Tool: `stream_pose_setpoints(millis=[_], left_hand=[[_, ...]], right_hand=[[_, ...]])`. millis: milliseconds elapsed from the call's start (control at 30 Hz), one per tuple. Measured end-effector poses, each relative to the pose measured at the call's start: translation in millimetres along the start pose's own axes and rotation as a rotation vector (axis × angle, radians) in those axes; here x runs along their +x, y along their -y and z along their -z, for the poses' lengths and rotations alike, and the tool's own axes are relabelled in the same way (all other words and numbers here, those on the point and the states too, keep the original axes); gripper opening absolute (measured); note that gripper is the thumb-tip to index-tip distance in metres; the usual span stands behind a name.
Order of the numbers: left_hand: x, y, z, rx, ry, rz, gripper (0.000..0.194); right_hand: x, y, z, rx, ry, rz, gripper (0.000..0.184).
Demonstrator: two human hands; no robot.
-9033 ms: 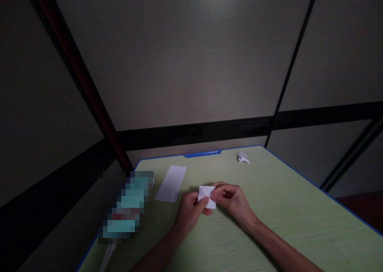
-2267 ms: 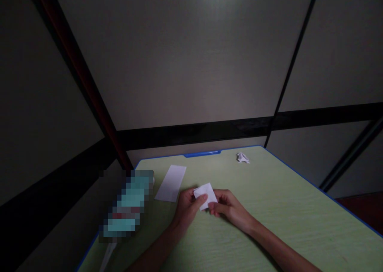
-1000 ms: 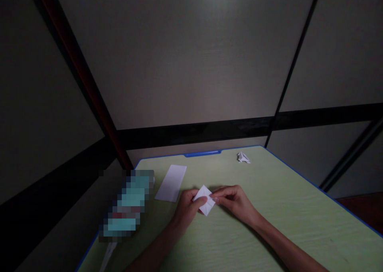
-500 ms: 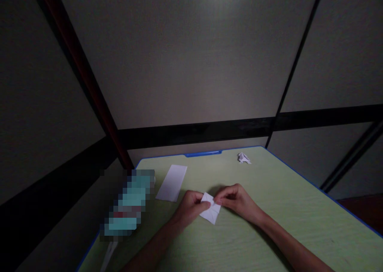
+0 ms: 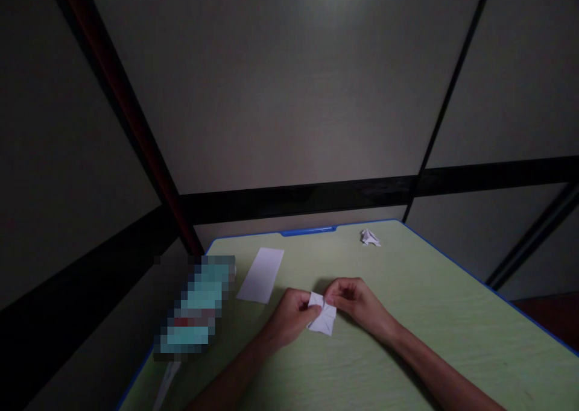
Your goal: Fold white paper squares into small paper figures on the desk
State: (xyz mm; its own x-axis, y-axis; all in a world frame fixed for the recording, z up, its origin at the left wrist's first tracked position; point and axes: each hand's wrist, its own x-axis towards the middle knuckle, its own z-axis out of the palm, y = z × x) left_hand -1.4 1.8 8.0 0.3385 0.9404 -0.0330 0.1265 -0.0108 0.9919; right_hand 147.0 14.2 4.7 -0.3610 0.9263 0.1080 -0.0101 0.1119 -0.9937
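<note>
A small folded white paper (image 5: 324, 323) with crease lines is held just above the table, near the middle front. My left hand (image 5: 293, 316) pinches its left side, thumb on top and fingers behind. At the upper right edge, my right hand (image 5: 355, 299) pinches the same paper between thumb and forefinger. The fingertips hide part of that edge.
The pale green table (image 5: 434, 302) has a blue rim and a blue strip (image 5: 309, 231) at its far edge. A white paper sheet (image 5: 261, 275) lies left of my hands. At the far right sits a folded paper figure (image 5: 370, 238). A blurred-out, lit device (image 5: 199, 305) with a cable stands on the left.
The folded paper has turned slightly and shifted a little to the right. My left hand has moved right with it, while my right hand stays nearly in place, still pinching.
</note>
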Motion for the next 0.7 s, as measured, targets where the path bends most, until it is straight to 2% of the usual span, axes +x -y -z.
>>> stream_pose_setpoints(millis=[333, 700], left_hand=[[0, 0, -2.6, -0.003, -0.047, -0.008, 0.014], [4, 8, -6.8, 0.011, -0.1, -0.01, 0.014]], right_hand=[[-1, 0, -8, -0.046, -0.165, -0.047, 0.015], [-1, 1, -13, -0.068, -0.213, -0.029, 0.011]])
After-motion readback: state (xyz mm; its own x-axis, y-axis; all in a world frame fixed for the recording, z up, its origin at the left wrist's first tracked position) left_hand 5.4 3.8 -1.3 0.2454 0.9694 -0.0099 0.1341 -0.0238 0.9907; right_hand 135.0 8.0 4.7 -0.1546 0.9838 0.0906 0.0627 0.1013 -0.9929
